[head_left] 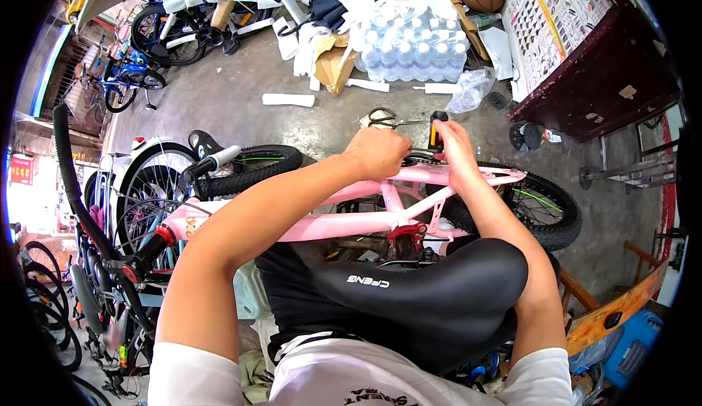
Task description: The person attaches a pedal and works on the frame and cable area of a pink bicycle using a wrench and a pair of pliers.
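Note:
A pink bicycle frame (pixel 336 225) lies on its side across the space before me. My left hand (pixel 379 152) is closed in a fist just above the frame's upper part; what its fingers hold, if anything, is hidden. Close to its right, my right hand (pixel 459 154) has its fingers stretched out beside a tool with a black and orange handle (pixel 437 134); whether they touch cannot be made out. A long black bicycle saddle (pixel 424 278) rests over my lap. Scissors with black handles (pixel 383 116) lie on the floor beyond my hands.
Parked bicycles (pixel 150 179) crowd the left side. Shrink-wrapped water bottles (pixel 409 51), cardboard (pixel 335 68) and white foam tubes (pixel 288 100) lie at the far side. A dark red cabinet (pixel 607 77) stands at the right, with a blue case (pixel 635 347) nearer me.

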A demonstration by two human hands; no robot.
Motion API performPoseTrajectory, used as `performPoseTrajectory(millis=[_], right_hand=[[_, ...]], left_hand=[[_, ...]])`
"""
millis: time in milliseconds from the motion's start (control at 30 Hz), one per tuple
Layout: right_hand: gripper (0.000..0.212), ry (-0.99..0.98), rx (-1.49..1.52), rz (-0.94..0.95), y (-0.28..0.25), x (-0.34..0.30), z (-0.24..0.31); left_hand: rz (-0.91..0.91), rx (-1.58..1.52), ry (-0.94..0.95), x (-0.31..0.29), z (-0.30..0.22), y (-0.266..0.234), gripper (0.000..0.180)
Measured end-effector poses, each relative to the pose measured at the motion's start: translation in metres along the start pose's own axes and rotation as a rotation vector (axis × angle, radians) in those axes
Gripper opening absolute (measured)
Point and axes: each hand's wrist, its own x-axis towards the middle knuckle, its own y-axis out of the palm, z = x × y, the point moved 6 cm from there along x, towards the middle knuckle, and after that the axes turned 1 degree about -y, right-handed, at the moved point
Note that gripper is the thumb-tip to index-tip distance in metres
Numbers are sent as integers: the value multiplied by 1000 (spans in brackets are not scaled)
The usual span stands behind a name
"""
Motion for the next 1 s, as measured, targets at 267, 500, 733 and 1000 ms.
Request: performPoseTrajectory(millis=[267,500,733,1000], right_hand=[[32,-52,3,-29,0,6,0],[29,-106,-26,14,-3,4,-1],[26,-66,39,1,-2,3,1],[25,-29,23,-16,1,-1,4]], left_hand=[[53,92,-63,5,3,7,21],[12,173,9,21,-4,15,18],[3,163,61,20,-8,35,15],[-1,164,64,24,-10,40,15]])
